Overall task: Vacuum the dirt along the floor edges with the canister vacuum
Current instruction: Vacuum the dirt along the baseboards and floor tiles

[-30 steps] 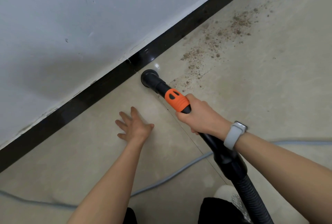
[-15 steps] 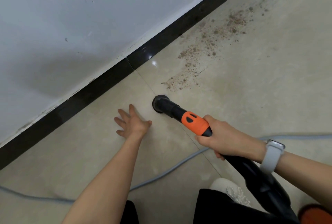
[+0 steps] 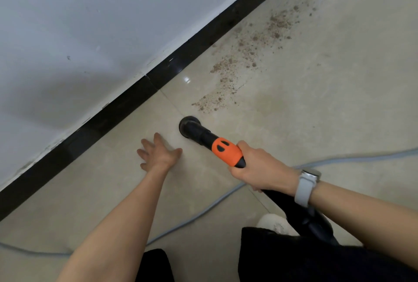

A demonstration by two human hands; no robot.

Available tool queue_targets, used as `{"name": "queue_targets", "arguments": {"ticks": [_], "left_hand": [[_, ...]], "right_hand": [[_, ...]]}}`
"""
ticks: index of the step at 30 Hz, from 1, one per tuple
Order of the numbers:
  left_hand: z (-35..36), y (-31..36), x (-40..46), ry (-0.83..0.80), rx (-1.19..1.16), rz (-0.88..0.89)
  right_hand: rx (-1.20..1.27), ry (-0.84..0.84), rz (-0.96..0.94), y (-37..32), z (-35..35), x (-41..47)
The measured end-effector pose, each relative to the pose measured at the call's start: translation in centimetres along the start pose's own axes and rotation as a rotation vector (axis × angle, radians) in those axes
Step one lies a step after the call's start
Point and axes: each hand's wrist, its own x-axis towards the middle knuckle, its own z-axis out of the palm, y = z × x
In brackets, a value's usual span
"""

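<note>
From the head view I have the right hand point(image 3: 260, 166) wrapped around the wand point(image 3: 227, 151) just behind its orange collar, nozzle point(image 3: 188, 124) pressed to the floor point(image 3: 316, 112) a little out from the baseboard point(image 3: 158, 82). The left hand point(image 3: 159, 154) lies flat on the tile, fingers spread, gripping nothing, at about eight o'clock from the nozzle. The dirt point(image 3: 244, 55) starts just past the nozzle at one o'clock and trails off along the edge toward the top right corner. I judge I am mid-sweep, with most of the dirt still to collect; next I need to push the nozzle toward one o'clock. A grey cord point(image 3: 203, 211) crosses the floor behind my hands, clear of that path. Nothing blocks the nozzle.
</note>
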Motion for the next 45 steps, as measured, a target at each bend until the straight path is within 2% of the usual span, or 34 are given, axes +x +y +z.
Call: {"name": "queue_targets", "arguments": {"ticks": [3,7,14,16,21,25,30,33,39,42,45], "left_hand": [[0.1,0.5,-0.9,-0.014,0.016,0.057],[1.8,1.6,-2.5,-0.062,0.061,0.135],[3.3,1.6,-3.4,-0.066,0.141,0.167],[3.3,1.7,-3.4,-0.062,0.125,0.156],[3.5,1.6,-3.3,-0.014,0.140,0.133],[3.2,1.6,-3.2,-0.002,0.173,0.140],[3.0,1.7,-3.0,-0.035,0.178,0.157],[2.9,1.7,-2.7,-0.040,0.181,0.163],[3.0,1.6,-2.7,-0.043,0.184,0.157],[3.0,1.5,-2.6,-0.047,0.180,0.153],[2.9,1.5,-2.5,-0.066,0.179,0.154]], "right_hand": [[0.040,0.030,0.055,1.8,-1.3,-1.1],[0.157,0.200,0.140,3.4,-2.5,-0.9],[0.157,0.388,0.175,4.3,-2.2,0.2],[0.134,0.361,0.128,3.6,-1.5,0.1],[-0.024,0.167,-0.033,1.0,1.5,0.1],[-0.026,0.249,0.012,1.3,1.1,1.0],[0.120,0.430,0.149,3.3,-2.3,2.3],[0.133,0.397,0.099,2.2,-2.5,2.4],[-0.002,0.168,-0.065,-1.4,1.2,2.4],[0.042,0.193,-0.007,-0.3,0.3,3.2],[0.118,0.319,0.091,2.0,-1.5,3.3]]}}
